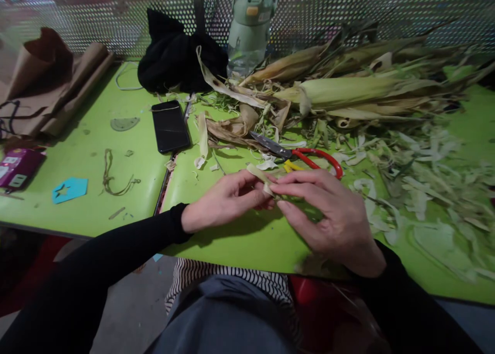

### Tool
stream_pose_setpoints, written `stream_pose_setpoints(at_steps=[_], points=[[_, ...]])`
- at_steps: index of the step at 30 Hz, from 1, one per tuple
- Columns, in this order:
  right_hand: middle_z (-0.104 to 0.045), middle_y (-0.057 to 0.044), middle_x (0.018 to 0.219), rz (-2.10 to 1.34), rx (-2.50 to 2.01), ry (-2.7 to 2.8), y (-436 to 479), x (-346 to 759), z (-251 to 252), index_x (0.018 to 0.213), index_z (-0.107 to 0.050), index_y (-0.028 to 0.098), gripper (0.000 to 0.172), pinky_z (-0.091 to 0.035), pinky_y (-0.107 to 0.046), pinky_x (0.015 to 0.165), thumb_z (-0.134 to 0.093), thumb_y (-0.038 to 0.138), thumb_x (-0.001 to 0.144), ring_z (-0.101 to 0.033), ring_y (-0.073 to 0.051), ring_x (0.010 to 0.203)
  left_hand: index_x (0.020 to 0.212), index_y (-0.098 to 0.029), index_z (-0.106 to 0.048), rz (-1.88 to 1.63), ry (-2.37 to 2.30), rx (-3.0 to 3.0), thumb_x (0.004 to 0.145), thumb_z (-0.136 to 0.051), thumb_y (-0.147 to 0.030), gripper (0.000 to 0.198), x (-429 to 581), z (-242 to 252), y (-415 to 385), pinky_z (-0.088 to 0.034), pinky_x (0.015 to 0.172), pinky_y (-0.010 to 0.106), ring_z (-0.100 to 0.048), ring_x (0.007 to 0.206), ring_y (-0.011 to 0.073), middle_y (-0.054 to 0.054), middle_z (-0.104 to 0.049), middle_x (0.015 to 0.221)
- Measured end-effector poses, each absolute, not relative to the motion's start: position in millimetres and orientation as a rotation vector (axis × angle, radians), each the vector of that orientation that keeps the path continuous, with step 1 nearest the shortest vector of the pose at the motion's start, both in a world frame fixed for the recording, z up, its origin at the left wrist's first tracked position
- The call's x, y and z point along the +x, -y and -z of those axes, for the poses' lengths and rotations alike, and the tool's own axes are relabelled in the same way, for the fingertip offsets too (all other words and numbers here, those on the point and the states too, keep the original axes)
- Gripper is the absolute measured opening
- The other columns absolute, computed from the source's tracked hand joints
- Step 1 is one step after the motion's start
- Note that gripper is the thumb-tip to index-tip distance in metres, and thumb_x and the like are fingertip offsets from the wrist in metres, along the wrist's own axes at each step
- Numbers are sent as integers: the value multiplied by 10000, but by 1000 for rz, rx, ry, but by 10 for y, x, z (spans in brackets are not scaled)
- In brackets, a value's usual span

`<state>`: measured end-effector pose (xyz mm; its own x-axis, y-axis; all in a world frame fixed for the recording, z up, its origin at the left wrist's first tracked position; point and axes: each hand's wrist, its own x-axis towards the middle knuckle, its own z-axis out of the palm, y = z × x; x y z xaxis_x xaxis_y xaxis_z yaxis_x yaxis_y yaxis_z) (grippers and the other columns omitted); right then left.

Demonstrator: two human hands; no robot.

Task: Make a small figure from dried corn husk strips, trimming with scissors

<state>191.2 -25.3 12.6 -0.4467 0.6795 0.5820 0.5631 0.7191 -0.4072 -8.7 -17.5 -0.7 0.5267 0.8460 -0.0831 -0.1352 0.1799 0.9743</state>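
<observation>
Over the front of the green table (216, 251), my left hand (228, 197) pinches a pale strip of corn husk (258, 174) between thumb and fingers. My right hand (327, 212) meets it from the right, its fingertips closed on the same strip near its lower end. Part of the husk is hidden behind the fingers. Just beyond my hands lie scissors (305, 157) with red handles, their blades pointing away to the left. A bit of something yellow (293, 165) shows beside the handles.
Dried corn husks (348, 94) are heaped at the back right, with husk scraps (425, 184) scattered nearer. A black phone (170, 126), a black cloth bundle (178, 60) and a pale green bottle (249, 34) stand or lie farther back. Brown paper (50, 81) and a purple box (19, 168) are left.
</observation>
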Motion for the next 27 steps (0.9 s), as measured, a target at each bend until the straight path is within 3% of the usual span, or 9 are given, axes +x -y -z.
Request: stream_pose_setpoints(at_steps=[2,6,12,18,23,27], points=[[-681,-59,974,-327,-1049,2025,235,1932,-139,958,-694,240,89,-551,-338,714,-623,269,913,-661,-193,850,1115,-125,-597,-819,-713,1176,938,-603,-269,228,-101,-15,169,-532,770,249,-658,795,107,41,-677,878],[-665,-36,838,-598,-1168,1960,207,1929,-124,899,-690,221,229,-510,-292,603,-583,417,951,-633,-166,734,1145,-126,-598,-788,-665,1163,940,-616,-273,253,-122,-52,175,-541,755,256,-667,767,111,31,-675,834],[-602,4,662,-532,-1184,1869,249,1868,-81,720,-635,253,244,-401,-298,510,-656,400,913,-526,-147,576,903,-116,-602,-621,-667,1149,944,-597,-225,117,-124,-97,190,-539,712,241,-647,700,93,34,-659,812],[-493,35,616,-526,-1232,1768,210,1897,-90,697,-565,230,284,-343,-279,493,-651,390,916,-419,-113,528,864,-118,-590,-540,-625,1195,964,-531,-189,136,-110,-134,218,-542,734,242,-647,713,92,33,-649,801],[-479,36,558,-917,-1262,1847,200,1947,-132,682,-567,219,503,-316,-269,438,-441,614,967,-418,-108,479,941,-134,-568,-784,-783,1356,949,-526,-235,110,-98,-103,252,-516,732,248,-633,742,105,30,-643,818],[-519,37,561,-817,-1187,2070,226,1911,-168,673,-582,211,378,-335,-260,474,-577,469,949,-448,-103,498,1048,-131,-579,-844,-843,1447,867,-621,-216,205,-95,-69,221,-462,641,219,-546,676,84,-5,-604,799]])
